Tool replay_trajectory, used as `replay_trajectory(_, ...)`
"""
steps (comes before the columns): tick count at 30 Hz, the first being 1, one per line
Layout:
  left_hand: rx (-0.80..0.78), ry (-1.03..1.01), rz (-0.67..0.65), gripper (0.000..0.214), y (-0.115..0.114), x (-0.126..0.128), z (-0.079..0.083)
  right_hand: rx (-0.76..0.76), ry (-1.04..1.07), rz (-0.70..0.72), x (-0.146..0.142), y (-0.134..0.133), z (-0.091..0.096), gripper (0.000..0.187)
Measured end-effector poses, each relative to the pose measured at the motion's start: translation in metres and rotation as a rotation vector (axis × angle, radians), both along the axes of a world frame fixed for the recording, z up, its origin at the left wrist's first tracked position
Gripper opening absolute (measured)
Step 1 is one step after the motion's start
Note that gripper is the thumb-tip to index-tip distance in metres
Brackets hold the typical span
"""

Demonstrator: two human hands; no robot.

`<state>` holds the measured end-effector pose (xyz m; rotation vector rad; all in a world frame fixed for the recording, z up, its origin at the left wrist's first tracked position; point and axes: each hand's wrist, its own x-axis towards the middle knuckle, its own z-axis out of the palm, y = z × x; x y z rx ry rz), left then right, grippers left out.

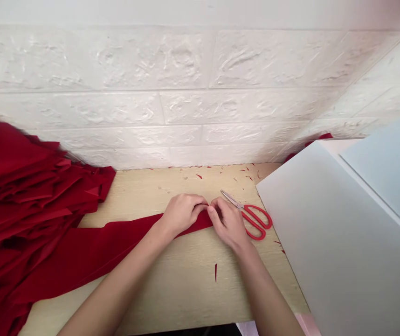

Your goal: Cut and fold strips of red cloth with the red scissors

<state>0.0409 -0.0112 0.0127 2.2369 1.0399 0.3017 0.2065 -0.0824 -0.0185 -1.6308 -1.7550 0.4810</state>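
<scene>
A long strip of red fabric (116, 240) runs across the table from the left and narrows towards my hands. My left hand (184, 212) pinches its upper edge near the right end. Close beside it, my right hand (226, 221) has thumb and fingers closed on the same end, and the fingertips of both hands almost meet. The very tip of the fabric is hidden by my right hand. Red-handled scissors (256, 219) lie just right of my right hand, blades pointing up and left.
A tall heap of red fabric pieces (28, 196) fills the left side. Thin red scraps (216, 273) are scattered on the pale wooden table (186, 289). A large white panel (354, 224) slants along the right. Behind stands a white brick-patterned wall (186, 107).
</scene>
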Motion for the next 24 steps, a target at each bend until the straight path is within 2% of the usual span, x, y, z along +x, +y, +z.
replay_trajectory(4, -0.039, -0.014, 0.002, 0.025, -0.005, 0.001, 0.001, -0.039, -0.074, -0.009, -0.002, 0.003, -0.002, 0.024)
replay_trajectory(8, -0.048, 0.033, 0.022, 0.025, -0.006, -0.001, 0.006, -0.062, -0.122, 0.101, -0.001, 0.004, -0.006, 0.035)
replay_trajectory(11, -0.081, 0.086, 0.064, 0.024, -0.008, -0.002, 0.008, -0.026, -0.082, 0.144, -0.002, 0.004, -0.009, 0.043)
replay_trajectory(15, -0.074, 0.161, 0.109, 0.031, -0.016, -0.006, 0.003, 0.037, -0.008, 0.117, -0.004, 0.002, -0.01, 0.044)
replay_trajectory(19, -0.018, 0.347, 0.113, 0.045, -0.024, -0.026, -0.003, 0.091, 0.012, 0.019, -0.001, 0.002, -0.01, 0.044)
replay_trajectory(24, -0.025, 0.53, 0.17, 0.047, -0.031, -0.073, -0.003, 0.137, -0.031, -0.014, 0.005, 0.004, -0.01, 0.043)
